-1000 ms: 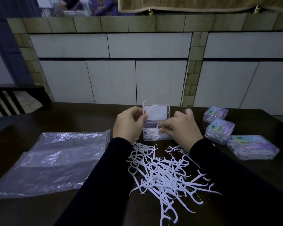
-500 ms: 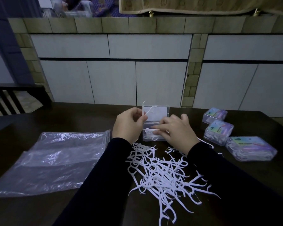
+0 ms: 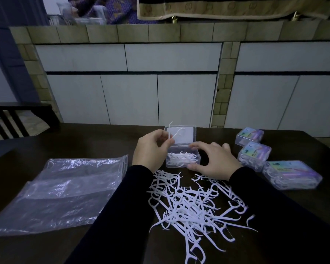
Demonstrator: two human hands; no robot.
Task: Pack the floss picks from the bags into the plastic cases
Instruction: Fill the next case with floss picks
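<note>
A clear plastic case (image 3: 197,156) stands open on the dark table (image 3: 95,143), its lid (image 3: 187,133) upright, with several white floss picks lying in its base. My left hand (image 3: 151,151), at the case's left end, pinches a single floss pick (image 3: 174,134) that sticks up in front of the lid. My right hand (image 3: 214,159) sits at the case's right end with fingers spread; the index tip is by the back rim and the thumb by the front corner. A loose pile of floss picks (image 3: 194,204) lies in front of the case, between my forearms.
An empty clear zip bag (image 3: 65,189) lies flat on the left. Three shut, filled cases (image 3: 249,136) (image 3: 254,155) (image 3: 291,175) line the right side. A dark chair (image 3: 17,119) stands at the far left, and white cabinets rise beyond the table.
My right hand has drawn back out of the case to its right end and spread its fingers. My left hand still holds its pick in the same place.
</note>
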